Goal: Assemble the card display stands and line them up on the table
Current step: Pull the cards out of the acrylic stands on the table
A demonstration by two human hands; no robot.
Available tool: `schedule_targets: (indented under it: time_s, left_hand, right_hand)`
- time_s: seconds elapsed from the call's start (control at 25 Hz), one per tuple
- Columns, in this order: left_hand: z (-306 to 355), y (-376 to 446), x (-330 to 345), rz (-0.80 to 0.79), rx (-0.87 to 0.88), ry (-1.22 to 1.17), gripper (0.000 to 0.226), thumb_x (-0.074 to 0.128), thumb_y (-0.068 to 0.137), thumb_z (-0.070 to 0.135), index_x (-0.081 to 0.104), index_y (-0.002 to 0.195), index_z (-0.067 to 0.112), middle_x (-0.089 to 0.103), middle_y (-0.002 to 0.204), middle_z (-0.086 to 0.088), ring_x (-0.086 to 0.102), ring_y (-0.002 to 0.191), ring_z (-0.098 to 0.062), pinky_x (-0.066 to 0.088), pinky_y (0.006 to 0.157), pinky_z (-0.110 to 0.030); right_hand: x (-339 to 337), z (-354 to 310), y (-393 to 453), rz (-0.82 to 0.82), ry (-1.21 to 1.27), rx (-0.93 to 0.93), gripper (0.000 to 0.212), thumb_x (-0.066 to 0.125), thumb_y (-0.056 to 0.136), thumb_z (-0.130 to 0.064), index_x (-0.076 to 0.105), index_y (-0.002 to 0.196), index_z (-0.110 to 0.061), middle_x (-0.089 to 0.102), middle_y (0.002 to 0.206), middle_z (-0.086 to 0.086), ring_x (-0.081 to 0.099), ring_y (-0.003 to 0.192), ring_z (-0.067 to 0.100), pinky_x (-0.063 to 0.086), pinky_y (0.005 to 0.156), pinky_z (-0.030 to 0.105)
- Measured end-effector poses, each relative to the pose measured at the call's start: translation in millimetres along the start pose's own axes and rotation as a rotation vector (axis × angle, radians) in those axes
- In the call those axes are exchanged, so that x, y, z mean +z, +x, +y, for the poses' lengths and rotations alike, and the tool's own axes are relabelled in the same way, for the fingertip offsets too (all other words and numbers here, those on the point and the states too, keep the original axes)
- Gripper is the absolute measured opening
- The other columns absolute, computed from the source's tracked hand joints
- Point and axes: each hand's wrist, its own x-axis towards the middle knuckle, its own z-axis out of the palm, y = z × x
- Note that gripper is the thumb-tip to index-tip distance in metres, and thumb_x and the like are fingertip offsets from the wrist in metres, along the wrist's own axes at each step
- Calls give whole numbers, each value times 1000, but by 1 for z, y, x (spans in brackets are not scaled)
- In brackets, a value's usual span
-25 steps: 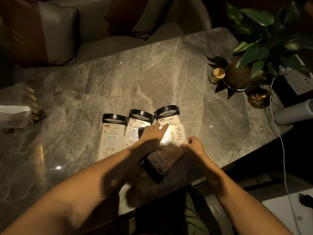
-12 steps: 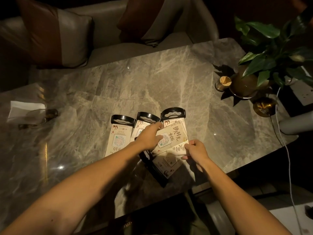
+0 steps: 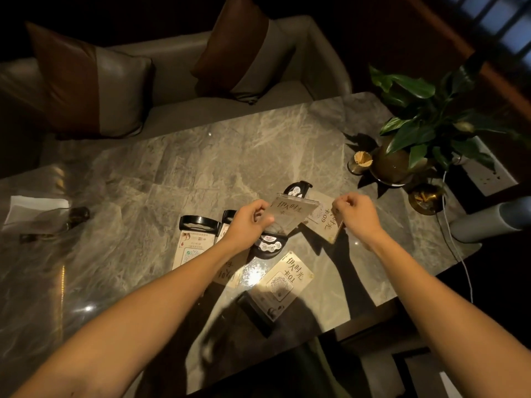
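Note:
My left hand (image 3: 249, 222) grips a clear card panel (image 3: 290, 215) lifted off the marble table (image 3: 201, 156), tilted, with a black base (image 3: 270, 246) under it. My right hand (image 3: 356, 215) holds another card stand marked 09 (image 3: 323, 216) by its right edge; its black base (image 3: 297, 188) points away from me. A card marked 01 (image 3: 284, 278) lies flat near the front edge with its black base toward me. Another flat stand (image 3: 195, 239) lies at the left, and one more is partly hidden under my left forearm.
A potted plant (image 3: 393, 165), a toothpick holder (image 3: 360, 162) and a brass ashtray (image 3: 425, 198) stand at the table's right end. A white napkin (image 3: 31, 208) and a dark small object (image 3: 77, 215) lie at the left. A sofa with cushions is behind.
Both hands have lifted cards off the pile: the left raised one panel, the right pulled the 09 stand up and rightward. The 01 card is now uncovered. The camera tilted up.

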Motion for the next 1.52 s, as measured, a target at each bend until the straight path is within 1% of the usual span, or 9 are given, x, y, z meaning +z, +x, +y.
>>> schedule_targets:
  time_s: [0.16, 0.4, 0.6, 0.76, 0.92, 1.12, 1.28, 1.36, 1.52]
  left_hand:
    - [0, 20, 15, 79, 0, -8, 10, 66, 92, 3, 61, 96, 11, 72, 100, -4, 70, 97, -16, 56, 82, -25]
    - [-10, 48, 35, 133, -37, 42, 19, 68, 90, 4, 59, 106, -3, 70, 105, -17, 67, 101, -30, 55, 90, -36]
    - [-17, 57, 36, 189, -112, -20, 22, 68, 90, 3, 63, 103, 20, 71, 100, 11, 67, 96, -2, 51, 91, -22]
    - [-18, 60, 34, 200, -141, -37, 28, 69, 90, 4, 64, 117, 13, 71, 103, 11, 67, 97, -4, 53, 93, -24]
    - [-20, 50, 34, 210, -179, -31, 14, 71, 90, 11, 71, 104, 7, 75, 101, -5, 70, 94, -18, 54, 87, -21]
    - [-19, 44, 34, 176, -135, 99, 5, 70, 91, 11, 72, 95, 12, 71, 100, 0, 62, 91, -9, 40, 74, -1]
    - [-20, 49, 37, 170, -198, 142, 9, 68, 92, 17, 69, 100, 13, 69, 96, 6, 61, 86, -5, 43, 71, -11]
    - [-18, 46, 34, 166, -202, 109, 21, 70, 91, 14, 67, 111, 11, 69, 99, 6, 64, 91, -7, 47, 75, -9]
    - [-29, 15, 37, 191, -334, 99, 33, 73, 86, 16, 60, 117, 12, 71, 97, -5, 68, 89, -21, 55, 81, -31]
  right_hand:
    - [-25, -18, 25, -2, -270, -134, 27, 60, 93, -21, 70, 75, -3, 71, 76, 18, 68, 75, 35, 57, 69, 56]
    - [-36, -32, 53, -49, -472, -183, 37, 68, 90, -30, 67, 63, -4, 67, 65, 14, 67, 68, 34, 57, 66, 48]
    - [-32, -35, 70, -67, -429, -144, 50, 65, 94, -39, 56, 56, -9, 56, 56, 7, 58, 59, 29, 51, 64, 43]
    - [-19, -36, 69, -71, -422, -161, 43, 59, 98, -38, 60, 68, -7, 64, 71, 15, 63, 74, 37, 53, 70, 47]
    - [-17, -28, 58, -90, -399, -166, 42, 61, 96, -44, 59, 74, -9, 62, 70, 8, 62, 71, 31, 46, 61, 41]
    - [-16, -12, 27, -110, -211, -149, 56, 62, 93, -55, 61, 128, -11, 69, 112, 3, 67, 95, 24, 58, 84, 47]
    - [-12, 11, -2, -68, -160, -65, 73, 62, 91, -60, 45, 145, -14, 63, 115, -1, 67, 96, 22, 59, 84, 48]
    - [-4, 23, -19, 53, -141, -38, 73, 62, 92, -58, 43, 145, -13, 62, 103, -5, 65, 89, 19, 57, 79, 44]
    - [34, 55, -50, 129, 56, 189, 39, 64, 93, -41, 61, 115, -9, 64, 90, 2, 64, 84, 25, 47, 70, 36]
